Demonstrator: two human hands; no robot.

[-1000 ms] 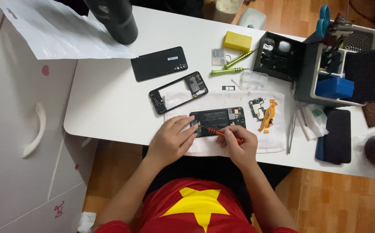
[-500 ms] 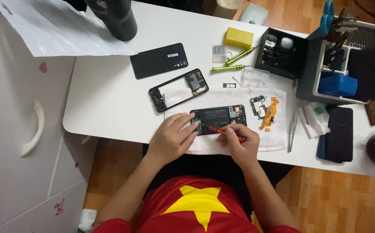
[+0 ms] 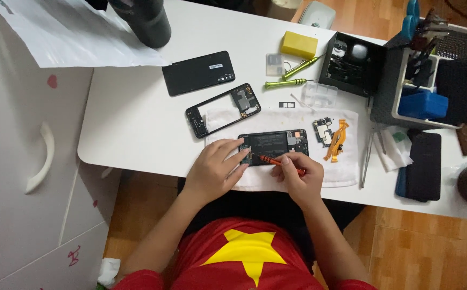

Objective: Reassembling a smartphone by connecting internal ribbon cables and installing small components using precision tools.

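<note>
Still unmoved, left hand (image 3: 214, 169) steadying phone (image 3: 272, 146), right hand (image 3: 296, 177) gripping screwdriver (image 3: 276, 162).

Two hands work at the frame's centre: left hand (image 3: 214, 169), right hand (image 3: 295, 180). One red-handled screwdriver (image 3: 276, 162), one opened phone (image 3: 274, 145). Two green screwdrivers (image 3: 286, 83) upper centre. One phone frame (image 3: 223, 110), one black back cover (image 3: 198, 72), one yellow block (image 3: 299, 44).

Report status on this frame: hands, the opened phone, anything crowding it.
Left hand steadies opened phone at its left end. Right hand grips red screwdriver, tip on phone's lower left. Circuit board and orange flex cable lie beside, apart.
</note>
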